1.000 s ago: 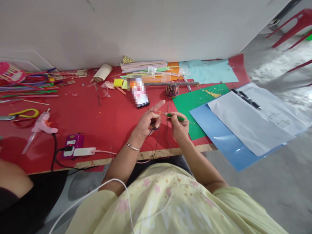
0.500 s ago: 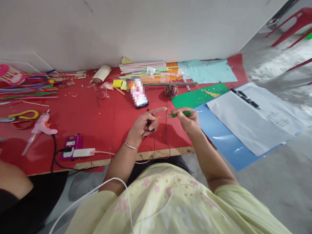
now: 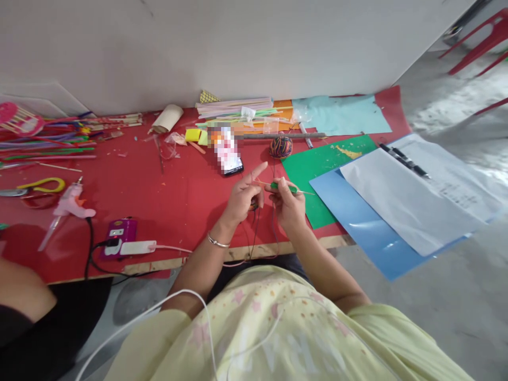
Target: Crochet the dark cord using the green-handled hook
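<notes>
My left hand (image 3: 241, 200) has its index finger stretched out and its other fingers curled around multicoloured yarn (image 3: 253, 206). A small dark bunch of it shows under the fingers, though its shape is mostly hidden. In my right hand (image 3: 290, 209) is a green-handled crochet hook (image 3: 292, 189), pinched between thumb and fingers. Its thin shaft points left at the left index finger, where a strand appears to run. Loose strands hang below both hands to the table edge. Just beyond the hands lies the multicoloured yarn ball (image 3: 280, 147).
A phone (image 3: 230, 159) lies ahead. Green sheet (image 3: 317, 206), blue folder (image 3: 365, 233) and papers with pens (image 3: 405, 161) are at right. Left are a glue gun (image 3: 73, 203), scissors (image 3: 43, 185) and a purple power socket (image 3: 127, 230). Another person's arm (image 3: 24, 296) is at lower left.
My right hand has come left and lower, bringing the hook closer to the left hand. The left index finger now points further upward. More of the green sheet shows.
</notes>
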Demonstrator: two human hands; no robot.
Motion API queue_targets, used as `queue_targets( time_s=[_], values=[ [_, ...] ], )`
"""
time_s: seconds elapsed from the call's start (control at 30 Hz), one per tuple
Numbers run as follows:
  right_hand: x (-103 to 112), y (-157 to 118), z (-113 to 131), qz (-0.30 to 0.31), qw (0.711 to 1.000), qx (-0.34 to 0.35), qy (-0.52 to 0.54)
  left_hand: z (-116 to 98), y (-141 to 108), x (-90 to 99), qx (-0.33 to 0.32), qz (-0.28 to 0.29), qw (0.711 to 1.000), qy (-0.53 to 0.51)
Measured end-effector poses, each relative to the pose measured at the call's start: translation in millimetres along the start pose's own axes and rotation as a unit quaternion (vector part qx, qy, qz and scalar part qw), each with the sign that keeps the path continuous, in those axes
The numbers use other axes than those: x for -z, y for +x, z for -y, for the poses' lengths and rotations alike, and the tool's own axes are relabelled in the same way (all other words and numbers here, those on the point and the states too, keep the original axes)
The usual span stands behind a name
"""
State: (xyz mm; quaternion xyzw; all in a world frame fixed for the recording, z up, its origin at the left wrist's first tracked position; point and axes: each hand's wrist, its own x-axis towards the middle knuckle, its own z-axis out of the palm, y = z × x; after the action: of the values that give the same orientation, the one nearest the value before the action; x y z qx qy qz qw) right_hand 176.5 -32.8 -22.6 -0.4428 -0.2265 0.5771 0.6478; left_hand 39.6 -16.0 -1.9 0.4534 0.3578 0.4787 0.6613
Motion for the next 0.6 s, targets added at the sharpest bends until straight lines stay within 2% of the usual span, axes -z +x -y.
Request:
queue_targets(
  time_s=[0.07,0.17,0.27,0.37,0.5,0.6],
  values=[
    [1,0,2,-0.022,0.998,0.045,-0.031,4,-1,-1.6,-0.027,-0.02,0.999,0.022],
    [-1,-1,-1,-0.038,0.997,0.058,-0.03,5,-6,-6.4,-0.046,-0.044,0.997,0.044],
    [-8,-4,-9,-0.058,0.998,0.032,0.01,4,-9,-13.7,-0.049,-0.096,0.994,0.029],
    [-17,-7,-19,-0.068,0.995,-0.025,0.065,4,-5,-18.7,-0.042,-0.131,0.99,-0.019],
    [-19,-6,-23,-0.05,0.992,-0.063,0.095,-1,2,-13.0,-0.001,-0.096,0.992,-0.085],
    [-12,-1,-18,-0.042,0.997,-0.015,0.067,-7,3,-1.4,0.042,-0.038,0.99,-0.133]
  ],
)
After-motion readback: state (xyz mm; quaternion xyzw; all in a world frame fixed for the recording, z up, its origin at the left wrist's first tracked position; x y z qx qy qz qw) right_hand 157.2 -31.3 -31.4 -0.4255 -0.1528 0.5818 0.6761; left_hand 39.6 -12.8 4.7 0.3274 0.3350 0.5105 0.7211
